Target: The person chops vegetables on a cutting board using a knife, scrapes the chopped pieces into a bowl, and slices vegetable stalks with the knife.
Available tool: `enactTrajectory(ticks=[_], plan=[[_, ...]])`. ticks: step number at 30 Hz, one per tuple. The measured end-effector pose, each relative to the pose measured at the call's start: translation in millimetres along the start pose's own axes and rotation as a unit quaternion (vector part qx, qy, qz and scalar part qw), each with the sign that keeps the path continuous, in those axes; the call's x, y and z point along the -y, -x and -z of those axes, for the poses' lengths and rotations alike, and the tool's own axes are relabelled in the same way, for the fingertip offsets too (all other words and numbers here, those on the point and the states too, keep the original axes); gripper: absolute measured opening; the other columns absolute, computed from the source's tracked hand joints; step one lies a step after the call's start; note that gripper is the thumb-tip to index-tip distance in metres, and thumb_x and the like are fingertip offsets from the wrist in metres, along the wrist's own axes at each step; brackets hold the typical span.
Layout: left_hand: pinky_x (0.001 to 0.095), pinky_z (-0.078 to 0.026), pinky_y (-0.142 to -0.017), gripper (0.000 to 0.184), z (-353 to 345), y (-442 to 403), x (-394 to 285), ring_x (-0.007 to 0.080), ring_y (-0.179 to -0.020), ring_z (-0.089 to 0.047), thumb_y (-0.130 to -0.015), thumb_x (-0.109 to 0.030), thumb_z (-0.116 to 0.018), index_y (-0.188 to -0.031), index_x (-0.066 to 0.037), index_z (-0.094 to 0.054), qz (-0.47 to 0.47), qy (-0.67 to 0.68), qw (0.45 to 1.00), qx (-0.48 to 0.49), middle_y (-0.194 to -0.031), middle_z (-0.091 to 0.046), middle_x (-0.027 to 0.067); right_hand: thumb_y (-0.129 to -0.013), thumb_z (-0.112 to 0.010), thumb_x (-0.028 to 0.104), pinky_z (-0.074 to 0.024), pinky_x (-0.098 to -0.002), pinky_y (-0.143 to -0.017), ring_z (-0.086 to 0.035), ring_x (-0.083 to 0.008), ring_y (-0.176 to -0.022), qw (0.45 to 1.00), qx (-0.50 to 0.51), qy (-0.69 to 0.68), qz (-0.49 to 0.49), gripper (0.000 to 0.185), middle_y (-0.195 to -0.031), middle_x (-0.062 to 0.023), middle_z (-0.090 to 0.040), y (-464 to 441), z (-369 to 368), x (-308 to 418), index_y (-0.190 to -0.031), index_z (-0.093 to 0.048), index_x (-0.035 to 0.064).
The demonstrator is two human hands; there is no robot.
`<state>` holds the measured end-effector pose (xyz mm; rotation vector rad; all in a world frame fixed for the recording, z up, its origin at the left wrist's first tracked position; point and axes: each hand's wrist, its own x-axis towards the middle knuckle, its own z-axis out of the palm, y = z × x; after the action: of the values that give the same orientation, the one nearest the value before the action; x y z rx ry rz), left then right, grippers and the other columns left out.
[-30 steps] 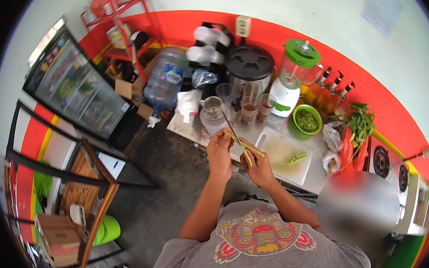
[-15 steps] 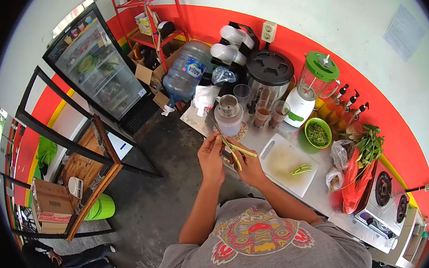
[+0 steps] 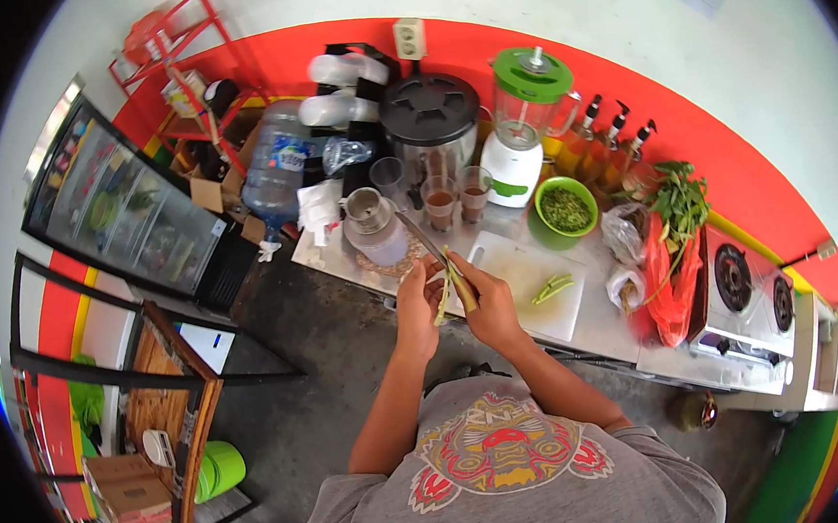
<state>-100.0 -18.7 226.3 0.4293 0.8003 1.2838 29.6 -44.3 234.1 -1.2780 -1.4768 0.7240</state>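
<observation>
My left hand (image 3: 419, 305) pinches a thin, pale green vegetable stalk (image 3: 446, 294), whose exact kind I cannot make out. My right hand (image 3: 490, 307) is closed around a knife (image 3: 424, 239), its blade pointing up and left and touching or very near the stalk. Both hands are close together in front of the counter edge. Just right of them, a white cutting board (image 3: 530, 317) bears several short green stalk pieces (image 3: 552, 289). A green bowl (image 3: 535, 226) of chopped greens stands behind the board.
A metal cup on a jar (image 3: 376, 240) and two brown-filled plastic cups (image 3: 440, 211) stand behind my hands. Further along the counter are a blender (image 3: 513, 172), pump bottles (image 3: 615, 146), a red plastic bag (image 3: 673, 287) with leafy greens and a gas stove (image 3: 736, 283).
The view has turned, so the counter appears further left. The stalk's two splayed lengths are now drawn together and more upright between my hands. Both hands keep their grip.
</observation>
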Motion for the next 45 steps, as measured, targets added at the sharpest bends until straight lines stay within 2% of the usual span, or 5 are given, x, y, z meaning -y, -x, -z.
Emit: enactTrajectory(ticks=[4, 9, 22, 29, 45], plan=[[0.0268, -0.045, -0.072, 0.03, -16.4, 0.6, 14.4, 0.007, -0.085, -0.058, -0.103, -0.023, -0.061, -0.12, 0.0, -0.067, 0.009, -0.292, 0.949, 0.118, -0.101, -0.067, 0.0005, -0.095, -0.066, 0.012, -0.0494, -0.0419, -0.06, -0.063, -0.0322, -0.063, 0.99, -0.04, 0.131, -0.041, 0.047, -0.08, -0.0176, -0.066, 14.7, 27.8, -13.9, -0.141, -0.06, 0.0111], [0.0263, -0.045, -0.056, 0.023, -21.2, -6.0, 36.1, 0.009, -0.063, -0.057, -0.099, -0.014, -0.064, -0.109, 0.005, -0.071, -0.009, -0.454, 0.874, 0.173, -0.077, -0.067, 0.0017, -0.095, -0.067, 0.016, -0.0485, -0.0423, -0.059, -0.063, -0.0309, -0.061, 0.983, -0.064, 0.153, -0.077, 0.047, -0.076, -0.016, -0.065, 32.6, 49.8, -29.0, -0.141, -0.06, 0.0115], [0.0259, -0.049, -0.064, 0.022, -12.4, -16.4, 79.5, 0.0091, -0.069, -0.058, -0.102, -0.01, -0.061, -0.113, 0.006, -0.071, 0.07, -0.443, 0.872, 0.197, -0.082, -0.069, 0.005, -0.097, -0.064, 0.023, -0.0483, -0.0447, -0.061, -0.061, -0.0343, -0.059, 0.948, -0.216, 0.123, -0.201, 0.037, -0.066, -0.0177, -0.063, 39.0, 77.7, -109.0, -0.13, -0.067, 0.0075], [0.0279, -0.051, -0.067, 0.023, 18.4, -71.3, 142.1, 0.0106, -0.072, -0.062, -0.098, -0.015, -0.066, -0.109, 0.004, -0.073, 0.064, -0.453, 0.872, 0.177, -0.085, -0.074, 0.0074, -0.097, -0.065, 0.024, -0.0482, -0.0384, -0.06, -0.061, -0.0233, -0.058, 0.926, -0.258, 0.097, -0.256, 0.033, -0.069, -0.0141, -0.065, 70.5, 98.7, -142.1, -0.122, -0.071, 0.0044], [0.0414, -0.055, -0.077, 0.02, 10.3, -106.1, 232.9, 0.0294, -0.08, -0.072, -0.089, -0.021, -0.075, -0.096, -0.003, -0.078, -0.01, -0.647, 0.754, 0.115, -0.089, -0.076, 0.0156, -0.1, -0.061, 0.026, -0.0436, -0.0301, -0.057, -0.056, -0.0109, -0.059, 0.887, -0.305, 0.067, -0.34, 0.033, -0.07, -0.0068, -0.067, 137.9, 139.0, -131.8, -0.116, -0.07, -0.0022]])
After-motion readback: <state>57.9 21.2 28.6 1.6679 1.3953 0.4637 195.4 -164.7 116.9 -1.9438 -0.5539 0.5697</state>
